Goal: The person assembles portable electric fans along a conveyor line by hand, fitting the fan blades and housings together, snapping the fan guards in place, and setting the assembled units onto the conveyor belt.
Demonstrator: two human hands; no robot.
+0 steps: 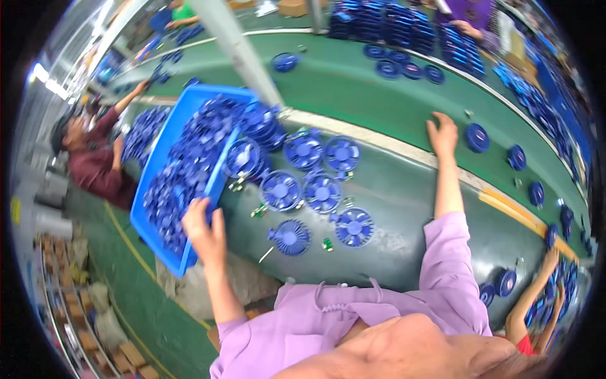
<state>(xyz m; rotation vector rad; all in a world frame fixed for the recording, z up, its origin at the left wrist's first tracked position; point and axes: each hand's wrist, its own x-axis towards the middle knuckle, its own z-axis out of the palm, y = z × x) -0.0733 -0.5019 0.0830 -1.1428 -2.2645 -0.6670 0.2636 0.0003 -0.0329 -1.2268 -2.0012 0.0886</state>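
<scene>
2 hands — outstretched, well apart

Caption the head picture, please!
Left hand by the blue bin, right hand over the green belt, blue fan parts between.

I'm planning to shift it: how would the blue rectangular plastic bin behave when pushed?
The blue rectangular plastic bin is probably heavy, being heaped with small blue plastic pieces. It holds that load without obvious bulging, suggesting stiffness. Those jumbled pieces may spill if it tips.
</scene>
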